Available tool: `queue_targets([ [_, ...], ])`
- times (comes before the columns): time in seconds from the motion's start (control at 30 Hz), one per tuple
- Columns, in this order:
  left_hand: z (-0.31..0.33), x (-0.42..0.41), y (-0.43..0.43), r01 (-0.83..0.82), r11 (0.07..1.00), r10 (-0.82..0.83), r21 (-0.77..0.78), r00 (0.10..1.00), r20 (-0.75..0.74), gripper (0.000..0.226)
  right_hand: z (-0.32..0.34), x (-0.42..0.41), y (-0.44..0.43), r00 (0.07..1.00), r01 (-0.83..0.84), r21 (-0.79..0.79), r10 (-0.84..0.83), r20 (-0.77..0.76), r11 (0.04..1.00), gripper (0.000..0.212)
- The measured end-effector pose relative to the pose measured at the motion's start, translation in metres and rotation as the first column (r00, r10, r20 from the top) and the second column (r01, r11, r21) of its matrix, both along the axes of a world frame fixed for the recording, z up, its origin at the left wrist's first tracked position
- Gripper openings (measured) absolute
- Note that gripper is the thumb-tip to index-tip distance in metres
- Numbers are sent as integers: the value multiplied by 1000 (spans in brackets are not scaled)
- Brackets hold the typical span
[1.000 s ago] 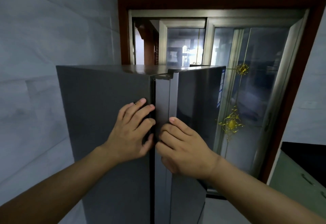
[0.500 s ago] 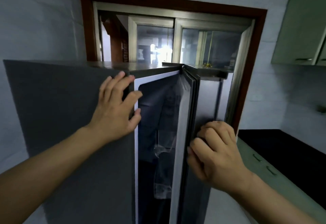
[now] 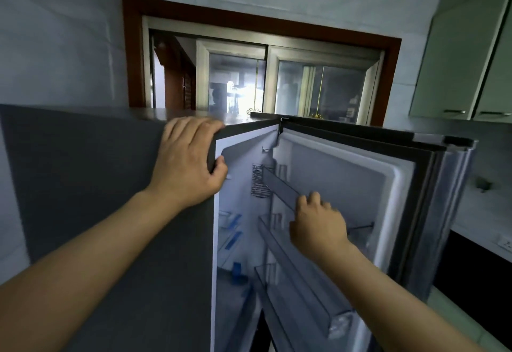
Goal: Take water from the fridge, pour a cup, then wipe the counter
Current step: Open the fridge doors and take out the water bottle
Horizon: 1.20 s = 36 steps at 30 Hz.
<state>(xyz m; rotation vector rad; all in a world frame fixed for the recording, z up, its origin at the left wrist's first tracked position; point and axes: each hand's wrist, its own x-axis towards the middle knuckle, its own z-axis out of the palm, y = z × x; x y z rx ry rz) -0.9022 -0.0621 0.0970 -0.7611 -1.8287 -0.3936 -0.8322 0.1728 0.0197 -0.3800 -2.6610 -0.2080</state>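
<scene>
Left hand (image 3: 188, 160) grips the fridge (image 3: 97, 185) cabinet's front edge; right hand (image 3: 318, 224) curls on a door shelf (image 3: 279, 188) beside it

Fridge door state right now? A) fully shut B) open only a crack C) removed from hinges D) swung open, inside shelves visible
D: the fridge door is swung wide to the right, showing its inner shelves, with the right hand on a door shelf and the left hand gripping the fridge front edge.
</scene>
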Motion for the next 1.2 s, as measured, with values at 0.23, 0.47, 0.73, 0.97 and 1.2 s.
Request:
queue_targets([
  [0.23,-1,-2,2,14,1000,-14,24,1000,9,51,-16,-37,61,997,33,70,-28,-76,997,27],
  [0.47,-1,6,6,-70,997,68,30,996,63,52,-13,-82,98,992,-91,107,100,-79,990,31],
  [0.73,-6,15,35,-302,945,295,127,953,70,52,-9,-139,136,966,-236,217,254,-55,947,25],
  [0.97,-9,17,44,-422,896,415,141,907,73,53,-8,-179,157,934,-297,284,340,-114,912,19],
  [1.2,-11,13,50,-438,885,444,157,896,-6,49,-26,-200,209,844,-392,267,459,-277,880,38],
])
